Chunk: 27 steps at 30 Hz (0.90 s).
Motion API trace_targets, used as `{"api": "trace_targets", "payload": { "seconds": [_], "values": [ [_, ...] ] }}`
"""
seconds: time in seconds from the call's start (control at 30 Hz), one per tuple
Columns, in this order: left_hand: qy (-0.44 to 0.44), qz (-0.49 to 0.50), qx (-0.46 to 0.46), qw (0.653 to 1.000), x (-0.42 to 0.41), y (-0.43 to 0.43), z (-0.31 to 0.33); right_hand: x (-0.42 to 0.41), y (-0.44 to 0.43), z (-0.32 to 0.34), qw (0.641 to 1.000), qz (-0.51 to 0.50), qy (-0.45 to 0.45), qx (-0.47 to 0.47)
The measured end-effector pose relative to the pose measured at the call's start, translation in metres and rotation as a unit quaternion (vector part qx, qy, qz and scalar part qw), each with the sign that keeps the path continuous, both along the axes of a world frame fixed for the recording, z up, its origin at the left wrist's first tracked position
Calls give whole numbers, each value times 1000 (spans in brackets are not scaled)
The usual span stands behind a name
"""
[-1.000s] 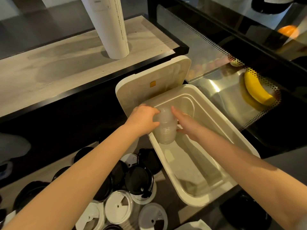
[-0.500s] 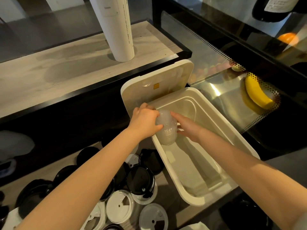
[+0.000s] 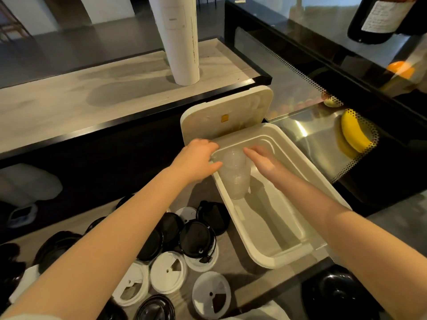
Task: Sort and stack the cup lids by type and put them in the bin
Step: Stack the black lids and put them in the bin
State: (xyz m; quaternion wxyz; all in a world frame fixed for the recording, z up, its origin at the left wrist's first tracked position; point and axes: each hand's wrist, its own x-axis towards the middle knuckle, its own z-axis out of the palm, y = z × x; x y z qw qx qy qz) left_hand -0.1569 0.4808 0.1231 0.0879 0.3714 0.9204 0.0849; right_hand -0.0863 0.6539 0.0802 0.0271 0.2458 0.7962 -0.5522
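Stack of clear lids (image 3: 235, 179), nested one on another and tilted slightly, standing inside the white bin (image 3: 270, 262) at the far left corner. We see its lower end down against the bin's left wall, near the floor. The left hand (image 3: 196, 161) grasps the stack from the left: the thumb lies against its side and the curled fingers reach over the bin's rim beside its top. The right hand (image 3: 265, 161) sits on the opposite side, inside the bin, with its fingers (image 3: 254, 151) straight and relaxed alongside the stack. We cannot tell whether they press it or only lie just beside it.

Directly beyond the two hands, the bin's hinged lid (image 3: 226, 116) stands open and leans away from us. Nearer to us than the grip, the bin's floor is in view between the forearms.

Below and to the left of the grip, under the left forearm, black lids (image 3: 198, 239) and white lids (image 3: 167, 272) lie loose and overlapping on the grey counter (image 3: 231, 252), touching the bin's left side.

Farther beyond the grip, an upright white tube (image 3: 182, 42) stands on a pale wooden shelf (image 3: 92, 93). To the right of the right hand, well apart, we see a banana (image 3: 355, 132) behind dotted glass, and a dark bottle (image 3: 379, 19) above it.
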Motion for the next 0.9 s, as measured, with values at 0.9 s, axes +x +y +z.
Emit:
{"api": "trace_targets", "payload": {
  "seconds": [0.9],
  "values": [
    [-142, 245, -76, 956, 141, -273, -71, 94, -226, -23, 819, 426, 107, 369]
  ]
}}
